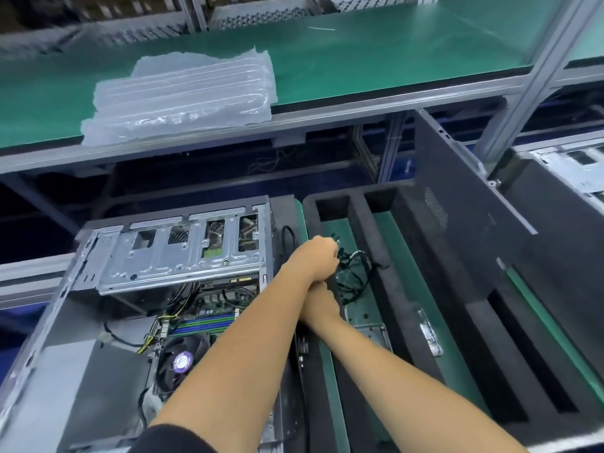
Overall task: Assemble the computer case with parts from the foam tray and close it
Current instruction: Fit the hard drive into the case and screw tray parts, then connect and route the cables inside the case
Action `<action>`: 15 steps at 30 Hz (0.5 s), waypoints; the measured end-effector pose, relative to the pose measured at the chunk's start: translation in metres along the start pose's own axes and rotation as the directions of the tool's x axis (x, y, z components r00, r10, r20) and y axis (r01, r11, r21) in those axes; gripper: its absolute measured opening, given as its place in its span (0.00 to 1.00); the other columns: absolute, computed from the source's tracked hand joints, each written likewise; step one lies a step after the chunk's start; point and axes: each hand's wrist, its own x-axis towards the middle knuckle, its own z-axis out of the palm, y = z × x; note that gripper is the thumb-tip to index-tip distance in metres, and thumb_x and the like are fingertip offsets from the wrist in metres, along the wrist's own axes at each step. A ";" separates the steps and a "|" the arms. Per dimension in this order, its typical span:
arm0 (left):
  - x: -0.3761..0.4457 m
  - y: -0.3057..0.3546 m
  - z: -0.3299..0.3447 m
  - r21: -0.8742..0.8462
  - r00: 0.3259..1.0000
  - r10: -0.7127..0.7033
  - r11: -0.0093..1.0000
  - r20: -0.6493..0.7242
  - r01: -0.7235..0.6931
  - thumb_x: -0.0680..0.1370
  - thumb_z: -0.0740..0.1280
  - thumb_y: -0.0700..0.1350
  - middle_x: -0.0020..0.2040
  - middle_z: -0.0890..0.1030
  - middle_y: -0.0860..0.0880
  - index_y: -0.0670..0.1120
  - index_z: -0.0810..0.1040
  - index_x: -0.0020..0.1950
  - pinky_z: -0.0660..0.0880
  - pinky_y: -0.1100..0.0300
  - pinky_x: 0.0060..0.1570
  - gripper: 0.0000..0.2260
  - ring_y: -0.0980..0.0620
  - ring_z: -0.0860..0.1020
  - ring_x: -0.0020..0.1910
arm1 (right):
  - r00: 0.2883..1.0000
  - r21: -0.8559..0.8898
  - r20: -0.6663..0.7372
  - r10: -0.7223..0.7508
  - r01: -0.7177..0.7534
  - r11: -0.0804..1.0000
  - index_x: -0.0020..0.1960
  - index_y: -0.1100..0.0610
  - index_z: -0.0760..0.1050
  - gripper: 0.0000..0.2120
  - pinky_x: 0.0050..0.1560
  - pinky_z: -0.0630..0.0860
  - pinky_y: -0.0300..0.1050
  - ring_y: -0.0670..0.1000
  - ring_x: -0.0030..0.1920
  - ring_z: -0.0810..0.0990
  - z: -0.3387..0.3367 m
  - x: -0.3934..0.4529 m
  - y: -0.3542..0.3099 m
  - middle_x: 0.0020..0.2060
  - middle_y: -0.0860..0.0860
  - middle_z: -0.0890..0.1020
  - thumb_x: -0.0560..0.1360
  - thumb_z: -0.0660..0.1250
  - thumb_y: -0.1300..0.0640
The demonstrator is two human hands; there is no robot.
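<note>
Nearest us, two bare forearms reach forward and cross at the wrists above the gap between the computer case point(137, 289) and the foam tray point(405, 289). The left hand point(318, 256) lies on top, fingers curled into a closed grip at the edge of the cable bundle point(354, 276); it seems to pinch something small and pale, though we cannot tell what. The right hand point(318, 305) sits under it, fingers curled down at the tray's left wall, and we cannot tell whether its grip holds a cable or nothing.

The cable bundle lies in the tray's left slot, just beside both hands, on the green base. Nearer us in the tray lie a metal bracket point(372, 335) and, one slot to the right, a metal latch piece point(429, 335).

The case lies open on its side to the left of the tray, touching or nearly touching it. Inside we see the cooler fan point(183, 358), the memory slots point(204, 323) and the silver drive cage point(183, 253) at the far end.

A dark side panel point(470, 197) stands tilted against the tray's right far side.

Case and tray rest on the worktop point(32, 273). Beyond and above runs a shelf with a green mat point(359, 53), carrying air-cushion wrap point(183, 96) at its front left edge. An aluminium post point(526, 93) rises at the right; the tray's right slots offer open room.
</note>
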 end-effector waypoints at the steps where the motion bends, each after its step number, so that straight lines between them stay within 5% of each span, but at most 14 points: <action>1: 0.003 0.000 0.002 -0.011 1.000 -0.019 1.000 0.015 0.019 0.78 0.61 0.41 0.45 0.79 0.41 0.39 0.75 0.44 0.76 0.51 0.42 0.07 0.42 0.77 0.42 | 0.999 -0.006 0.045 -0.030 0.031 1.000 0.72 0.58 0.67 0.19 0.63 0.71 0.51 0.60 0.67 0.72 -0.005 0.003 0.001 0.68 0.59 0.73 0.82 0.57 0.54; 5: 0.013 0.000 0.008 -0.053 0.996 -0.083 0.995 0.021 0.084 0.77 0.60 0.38 0.43 0.78 0.40 0.38 0.74 0.41 0.76 0.49 0.42 0.07 0.41 0.76 0.40 | 0.974 -0.090 0.172 -0.144 0.161 0.983 0.70 0.56 0.70 0.17 0.64 0.70 0.48 0.58 0.67 0.73 -0.028 0.016 0.005 0.69 0.57 0.74 0.82 0.56 0.57; 10: 0.025 0.008 0.009 -0.149 0.994 -0.111 0.983 -0.015 0.107 0.75 0.60 0.38 0.42 0.81 0.39 0.38 0.74 0.37 0.77 0.49 0.41 0.08 0.44 0.76 0.37 | 0.981 0.133 0.196 -0.014 -0.012 0.991 0.48 0.56 0.75 0.07 0.28 0.78 0.44 0.56 0.32 0.79 -0.049 0.032 0.019 0.41 0.57 0.79 0.79 0.61 0.54; 15: 0.033 0.017 0.014 -0.186 0.989 -0.142 0.974 -0.045 0.131 0.77 0.59 0.40 0.37 0.75 0.44 0.42 0.67 0.33 0.69 0.56 0.35 0.13 0.46 0.72 0.35 | 0.982 0.011 0.189 0.009 -0.012 1.000 0.49 0.61 0.74 0.06 0.28 0.75 0.42 0.54 0.30 0.78 -0.068 0.046 0.036 0.33 0.57 0.79 0.79 0.60 0.59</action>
